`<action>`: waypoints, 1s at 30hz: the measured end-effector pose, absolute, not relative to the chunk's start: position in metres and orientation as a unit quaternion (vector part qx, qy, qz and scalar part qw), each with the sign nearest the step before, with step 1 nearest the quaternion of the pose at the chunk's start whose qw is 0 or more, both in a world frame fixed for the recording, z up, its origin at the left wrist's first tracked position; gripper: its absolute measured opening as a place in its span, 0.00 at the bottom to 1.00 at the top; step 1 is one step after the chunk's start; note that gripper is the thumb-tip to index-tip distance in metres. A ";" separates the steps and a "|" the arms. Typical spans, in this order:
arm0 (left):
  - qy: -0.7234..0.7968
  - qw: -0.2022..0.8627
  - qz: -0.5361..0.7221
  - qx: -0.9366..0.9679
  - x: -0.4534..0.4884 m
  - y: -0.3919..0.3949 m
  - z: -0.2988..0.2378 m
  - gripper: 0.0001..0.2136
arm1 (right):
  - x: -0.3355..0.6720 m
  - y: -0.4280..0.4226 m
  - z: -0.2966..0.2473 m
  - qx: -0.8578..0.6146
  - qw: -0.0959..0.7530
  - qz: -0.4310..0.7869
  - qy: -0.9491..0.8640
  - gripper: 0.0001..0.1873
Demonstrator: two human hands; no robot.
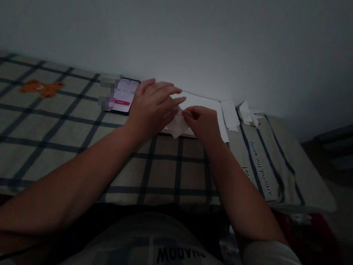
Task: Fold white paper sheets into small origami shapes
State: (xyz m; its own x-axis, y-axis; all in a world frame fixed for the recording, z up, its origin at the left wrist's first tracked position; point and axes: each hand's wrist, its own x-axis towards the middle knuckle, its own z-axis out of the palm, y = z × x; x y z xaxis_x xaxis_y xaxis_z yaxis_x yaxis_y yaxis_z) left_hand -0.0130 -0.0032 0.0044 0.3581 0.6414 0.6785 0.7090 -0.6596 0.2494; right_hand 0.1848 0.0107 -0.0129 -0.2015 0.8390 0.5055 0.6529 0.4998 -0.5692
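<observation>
A small, thin, whitish piece of paper with a pointed lower corner sits between my hands. My right hand pinches its upper right edge between thumb and fingers. Stretched out on the other side is my left hand, its fingers apart and its thumb close to the paper; whether the thumb touches it is hard to make out. Beneath both hands lies a larger white sheet, flat on what looks like a thin pad or book, partly covered by my hands.
A lit phone lies left of my left hand. Farther left is an orange bear-shaped piece. White paper strips and folded paper scraps lie to the right. A checked cloth covers the surface, against a wall.
</observation>
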 end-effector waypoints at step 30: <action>-0.506 -0.342 -0.403 -0.681 -0.011 0.007 0.002 0.07 | 0.191 0.013 -0.003 -0.438 0.454 0.310 -0.711 0.06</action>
State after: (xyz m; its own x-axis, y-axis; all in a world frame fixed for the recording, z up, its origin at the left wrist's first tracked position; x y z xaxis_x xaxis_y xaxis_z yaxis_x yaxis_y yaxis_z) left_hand -0.0110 0.0070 0.0023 0.1622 0.9656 0.2031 0.4144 -0.2535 0.8741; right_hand 0.1910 0.0126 -0.0031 -0.2043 0.9046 0.3740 0.3420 0.4239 -0.8386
